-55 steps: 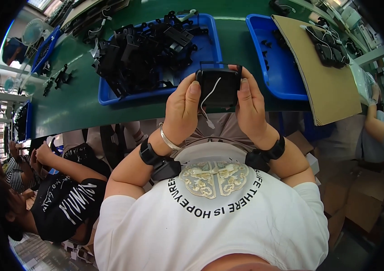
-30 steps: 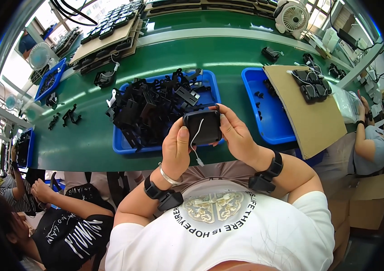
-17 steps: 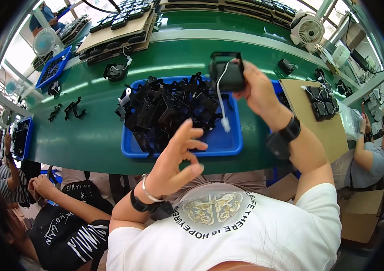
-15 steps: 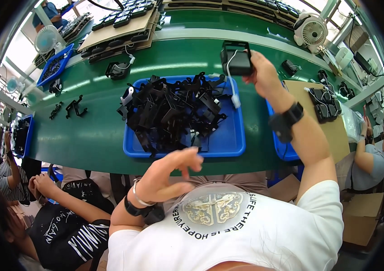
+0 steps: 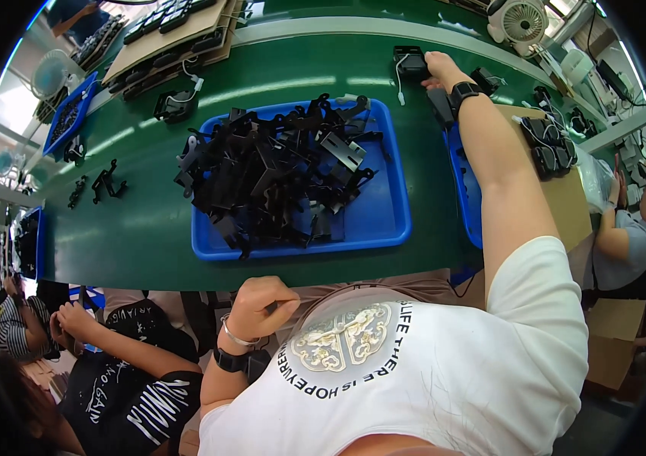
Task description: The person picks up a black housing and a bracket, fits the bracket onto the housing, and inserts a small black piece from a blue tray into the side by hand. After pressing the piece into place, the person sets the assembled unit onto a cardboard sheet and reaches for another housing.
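At the far side of the green table, my right hand point(image 5: 441, 70) has its fingers closed on the edge of a black box-shaped device point(image 5: 412, 67). A white cable with a plug hangs from that device; whether it rests on the tabletop I cannot tell. My left hand point(image 5: 261, 305) is loosely curled by the table's front edge, and nothing shows in it. Between my arms lies a blue tray point(image 5: 372, 235), heaped with black metal brackets point(image 5: 262, 171).
Another cabled black device point(image 5: 175, 105) sits behind the tray, and two loose brackets point(image 5: 108, 181) lie left. More devices point(image 5: 549, 148) rest on cardboard at right, beside a second blue tray point(image 5: 471, 205). A fan point(image 5: 518, 23) stands far right. Co-workers sit on both sides.
My right hand has carried the black device farther away across the table. My left hand has drawn back toward the front edge, its fingers curling in. The view has shifted slightly.
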A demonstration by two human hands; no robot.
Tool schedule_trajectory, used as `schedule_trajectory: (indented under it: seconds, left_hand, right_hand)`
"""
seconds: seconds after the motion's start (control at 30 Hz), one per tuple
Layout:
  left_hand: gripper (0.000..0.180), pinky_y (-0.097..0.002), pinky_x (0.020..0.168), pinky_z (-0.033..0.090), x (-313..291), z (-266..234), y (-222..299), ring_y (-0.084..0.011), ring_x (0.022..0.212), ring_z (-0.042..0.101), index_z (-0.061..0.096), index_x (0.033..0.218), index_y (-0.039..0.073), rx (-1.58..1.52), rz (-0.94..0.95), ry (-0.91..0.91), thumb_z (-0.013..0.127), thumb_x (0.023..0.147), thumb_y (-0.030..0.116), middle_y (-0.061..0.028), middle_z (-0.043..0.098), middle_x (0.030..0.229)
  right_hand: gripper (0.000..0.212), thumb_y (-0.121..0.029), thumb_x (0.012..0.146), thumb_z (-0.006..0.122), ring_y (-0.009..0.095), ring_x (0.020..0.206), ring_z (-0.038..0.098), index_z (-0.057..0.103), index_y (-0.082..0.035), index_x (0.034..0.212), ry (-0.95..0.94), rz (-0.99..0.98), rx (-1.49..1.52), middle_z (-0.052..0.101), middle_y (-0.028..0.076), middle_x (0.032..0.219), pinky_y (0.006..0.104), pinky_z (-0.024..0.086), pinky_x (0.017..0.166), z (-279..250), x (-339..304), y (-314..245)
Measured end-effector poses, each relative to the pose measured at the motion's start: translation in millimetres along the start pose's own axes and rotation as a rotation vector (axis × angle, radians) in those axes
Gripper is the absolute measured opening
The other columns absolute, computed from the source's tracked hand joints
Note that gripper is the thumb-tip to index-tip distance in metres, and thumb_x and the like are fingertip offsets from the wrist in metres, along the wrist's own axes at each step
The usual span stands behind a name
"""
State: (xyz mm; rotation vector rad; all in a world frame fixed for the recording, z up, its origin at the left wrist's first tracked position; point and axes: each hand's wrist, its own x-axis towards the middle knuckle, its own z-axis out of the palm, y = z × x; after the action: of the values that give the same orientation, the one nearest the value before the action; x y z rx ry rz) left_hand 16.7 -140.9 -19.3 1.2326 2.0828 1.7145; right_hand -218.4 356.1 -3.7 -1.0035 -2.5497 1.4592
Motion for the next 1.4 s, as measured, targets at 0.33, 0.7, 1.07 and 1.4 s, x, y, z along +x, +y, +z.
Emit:
schedule_trajectory:
  seconds: [0.33,0.7,1.07,1.4]
  left_hand:
    - [0.006,-0.0262,0.044,0.034,-4.6,9.0,-0.4,-0.0166,0.046,0.047,0.059,0.068,0.002,0.047,-0.066,0.049,0.064,0.067,-0.001,-0.0062,0.052,0.056]
    - [0.005,-0.0225,0.053,0.040,-4.6,36.2,1.8,-0.0109,0.058,0.050,0.056,0.074,-0.003,0.029,-0.146,0.012,0.056,0.079,-0.002,-0.0055,0.055,0.065]
    - [0.004,-0.0211,0.050,0.036,-8.3,29.0,-5.7,-0.0088,0.053,0.046,0.060,0.074,-0.001,0.135,-0.181,0.175,0.059,0.078,-0.001,-0.0020,0.054,0.062]
    - [0.007,-0.0189,0.053,0.039,-13.0,31.7,-19.5,-0.0054,0.059,0.049,0.061,0.080,-0.001,0.052,-0.156,0.275,0.062,0.081,0.006,-0.0001,0.057,0.065]
  right_hand:
    - [0.032,-0.026,0.088,0.053,0.012,0.067,0.057,0.056,0.000,0.106,-0.168,-0.406,-0.281,0.060,0.006,0.084,0.0244,0.047,0.058,-121.8,-178.0,-68.8]
    - [0.054,-0.048,0.078,0.059,0.021,0.079,0.060,0.058,-0.001,0.103,0.264,-0.355,-0.730,0.060,0.010,0.089,0.0314,0.048,0.067,-250.0,-208.7,125.3]
    - [0.070,-0.056,0.066,0.063,0.035,0.099,0.057,0.058,0.001,0.106,0.520,-0.078,-1.071,0.060,0.020,0.104,0.0417,0.046,0.084,-193.3,-214.4,116.0]
    - [0.062,-0.048,0.067,0.064,0.034,0.090,0.061,0.057,0.003,0.101,0.506,-0.245,-0.831,0.063,0.021,0.096,0.0398,0.046,0.079,-158.7,-283.7,132.5]
